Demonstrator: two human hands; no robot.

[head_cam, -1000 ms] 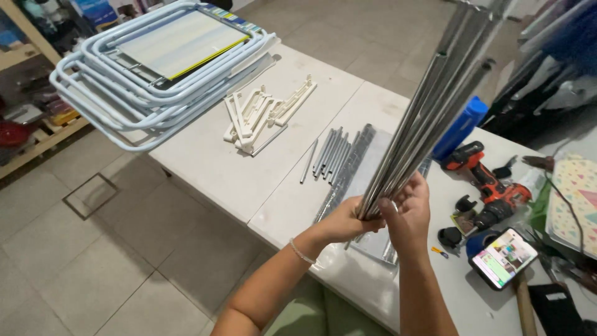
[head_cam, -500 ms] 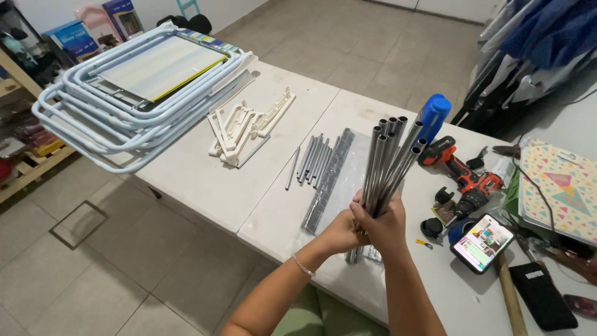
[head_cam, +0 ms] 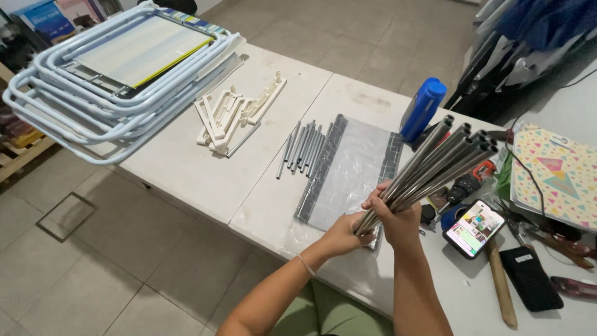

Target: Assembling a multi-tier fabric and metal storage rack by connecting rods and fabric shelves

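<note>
Both my hands grip one bundle of long grey metal tubes (head_cam: 435,163) at its lower end, near the front edge of the white table (head_cam: 186,168). My left hand (head_cam: 343,234) wraps the bundle's base and my right hand (head_cam: 398,218) clasps it just above. The tubes lean up and to the right, their open ends over the blue bottle (head_cam: 423,109). Under my hands lies a clear plastic sheet with dark grey edges (head_cam: 351,171).
Several short grey rods (head_cam: 303,148) lie left of the sheet, beside white plastic brackets (head_cam: 236,115). Stacked light-blue folding chair frames (head_cam: 118,74) overhang the table's left end. At right are a drill (head_cam: 469,180), a lit phone (head_cam: 474,228), a wooden handle (head_cam: 500,286) and a patterned pad (head_cam: 556,174).
The tube bundle has tipped from nearly upright down toward the right. The view has shifted, showing more of the table. Both hands keep hold of the bundle's lower end.
</note>
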